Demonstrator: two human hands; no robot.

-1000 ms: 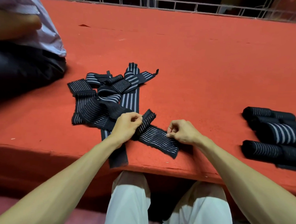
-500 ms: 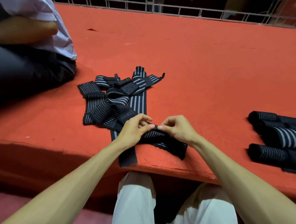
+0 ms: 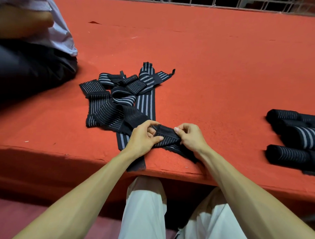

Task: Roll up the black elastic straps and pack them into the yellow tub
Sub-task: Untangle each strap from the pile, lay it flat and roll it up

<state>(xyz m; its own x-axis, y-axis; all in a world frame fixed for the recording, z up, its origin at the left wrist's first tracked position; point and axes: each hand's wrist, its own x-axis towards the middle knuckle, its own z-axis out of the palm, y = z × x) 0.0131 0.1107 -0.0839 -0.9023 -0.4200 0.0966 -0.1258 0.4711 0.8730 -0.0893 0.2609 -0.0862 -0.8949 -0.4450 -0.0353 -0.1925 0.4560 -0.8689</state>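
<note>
Near the front edge of the red table, my left hand [image 3: 143, 136] and my right hand [image 3: 190, 137] both pinch one black elastic strap with thin grey stripes [image 3: 167, 135]. Its end is folded over into the start of a roll between my fingers, and its loose tail lies on the table under my right wrist. Behind my hands lies a tangled pile of unrolled black straps [image 3: 118, 100]. One long strap [image 3: 133, 165] hangs over the table's edge. Several rolled straps [image 3: 299, 138] lie at the right edge. No yellow tub is in view.
The red cloth-covered table [image 3: 208, 67] stretches far back to a metal railing [image 3: 193, 0]. Another person in a light shirt and dark trousers [image 3: 30, 61] sits on the table at the far left. My white-trousered legs are below the table edge.
My hands have come together from the strap's two ends. The flat strap end is now folded over and held as a small roll between both hands.
</note>
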